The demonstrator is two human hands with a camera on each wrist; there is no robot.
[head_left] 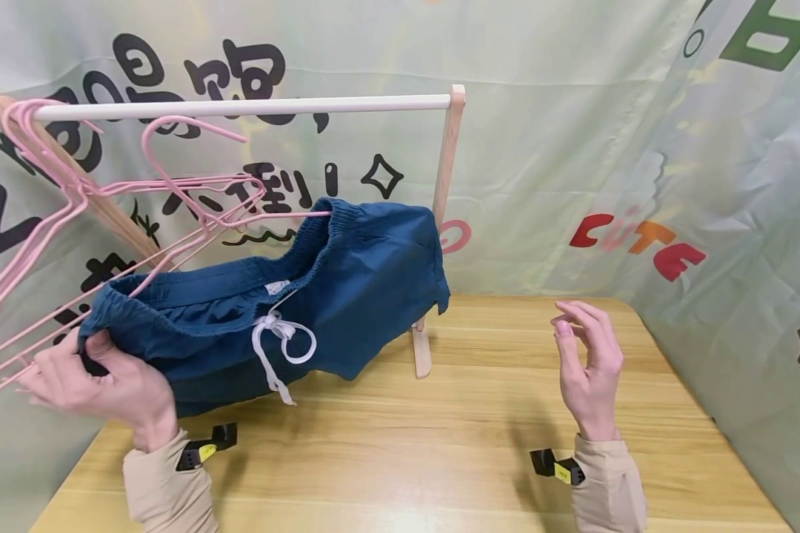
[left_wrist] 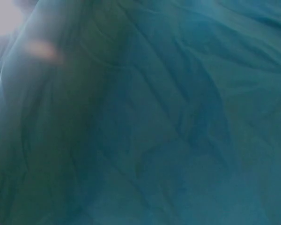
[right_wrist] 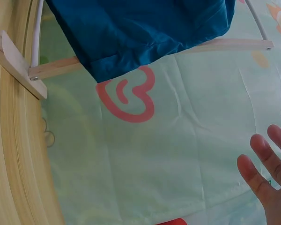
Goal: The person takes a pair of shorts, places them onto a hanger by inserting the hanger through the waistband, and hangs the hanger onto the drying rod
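My left hand [head_left: 113, 377] pinches the left end of the elastic waistband of dark blue shorts [head_left: 380, 266], thumb on the near side. A pink hanger [head_left: 173, 186] runs into the waist opening, one arm at each end. Its hook stands up just below the rod in the head view. White drawstring [head_left: 276, 326] hangs tied in a bow at the front. Blue cloth [left_wrist: 154, 122] fills the left wrist view. Off to the right, apart from the shorts, my right hand [head_left: 593, 370] is raised with relaxed fingers and holds nothing.
A clothes rack with a white rod [head_left: 307, 106] and wooden posts [head_left: 448, 155] stands on the wooden table [head_left: 480, 414]. Several other pink hangers [head_left: 73, 185] hang at the rod's left end, close to the left hand. A printed curtain [head_left: 540, 148] encloses the back and sides.
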